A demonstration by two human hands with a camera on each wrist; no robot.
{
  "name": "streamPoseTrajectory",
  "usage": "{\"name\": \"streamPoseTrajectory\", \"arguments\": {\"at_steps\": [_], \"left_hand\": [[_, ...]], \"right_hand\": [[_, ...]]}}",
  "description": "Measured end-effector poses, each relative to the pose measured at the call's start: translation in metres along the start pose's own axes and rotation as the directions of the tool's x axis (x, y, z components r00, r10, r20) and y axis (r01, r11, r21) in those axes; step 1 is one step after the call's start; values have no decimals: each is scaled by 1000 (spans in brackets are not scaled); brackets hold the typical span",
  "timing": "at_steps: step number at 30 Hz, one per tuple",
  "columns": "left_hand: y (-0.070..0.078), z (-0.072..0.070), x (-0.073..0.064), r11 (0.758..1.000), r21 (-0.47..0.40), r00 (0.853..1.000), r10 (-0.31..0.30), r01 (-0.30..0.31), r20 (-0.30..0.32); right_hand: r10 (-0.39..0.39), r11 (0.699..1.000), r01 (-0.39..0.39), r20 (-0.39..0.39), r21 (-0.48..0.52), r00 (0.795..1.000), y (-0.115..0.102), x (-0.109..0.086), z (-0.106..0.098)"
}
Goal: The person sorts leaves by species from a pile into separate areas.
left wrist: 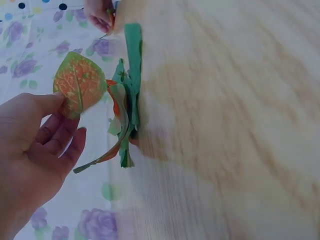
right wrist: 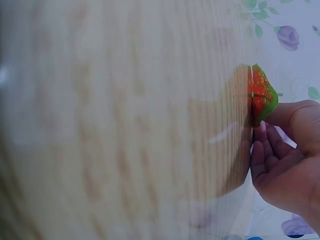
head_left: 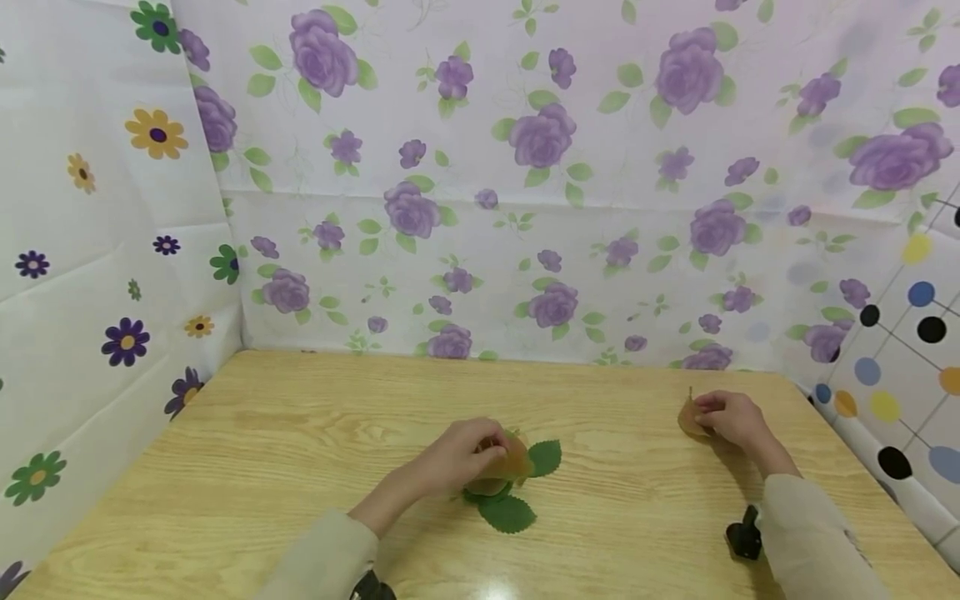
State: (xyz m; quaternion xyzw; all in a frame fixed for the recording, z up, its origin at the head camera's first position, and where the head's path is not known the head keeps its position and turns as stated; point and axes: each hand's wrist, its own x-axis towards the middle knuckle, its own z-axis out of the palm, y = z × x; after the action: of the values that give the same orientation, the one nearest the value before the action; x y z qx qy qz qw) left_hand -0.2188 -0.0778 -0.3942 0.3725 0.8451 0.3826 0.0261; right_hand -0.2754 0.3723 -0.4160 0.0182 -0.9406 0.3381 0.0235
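My left hand (head_left: 463, 450) pinches an artificial leaf (left wrist: 82, 87), orange with a green edge and veins, between thumb and fingers. It holds this leaf over a small pile in the middle of the table, where green leaves (head_left: 507, 514) with toothed edges lie under other orange-tinted ones. In the left wrist view a curved orange leaf with a stem (left wrist: 112, 150) leans out from the pile. Far to the right, my right hand (head_left: 738, 419) pinches another orange and green leaf (right wrist: 262, 95) close over the tabletop, its stem pointing away from me in the head view.
The wooden table (head_left: 300, 467) carries the leaves. A cloth with purple roses (head_left: 540, 133) hangs behind its far edge. Flowered cloth (head_left: 82, 275) stands at the left, dotted cloth (head_left: 892, 433) at the right. Black wrist cameras (head_left: 745, 533) sit at both sleeves.
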Motion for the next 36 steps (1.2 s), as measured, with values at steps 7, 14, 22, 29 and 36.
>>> {"name": "streamPoseTrajectory", "arguments": {"at_steps": [7,14,22,29,36], "left_hand": [[2,-1,7,985,-133,991,-118,108,-65],[12,1,18,936,-291,971,-227,197,-73],[21,6,50,899,-366,950,-295,240,-102],[33,23,80,867,-432,945,-316,249,-89],[47,45,105,798,-537,924,-373,273,-86]], "right_hand": [[-2,1000,2,-1,-7,1000,2,0,1],[0,1000,0,-4,-4,1000,2,-1,1],[0,1000,0,-4,17,1000,4,0,2],[9,1000,-9,-5,27,1000,4,-1,1],[21,999,-21,-2,49,1000,4,-2,1]]}}
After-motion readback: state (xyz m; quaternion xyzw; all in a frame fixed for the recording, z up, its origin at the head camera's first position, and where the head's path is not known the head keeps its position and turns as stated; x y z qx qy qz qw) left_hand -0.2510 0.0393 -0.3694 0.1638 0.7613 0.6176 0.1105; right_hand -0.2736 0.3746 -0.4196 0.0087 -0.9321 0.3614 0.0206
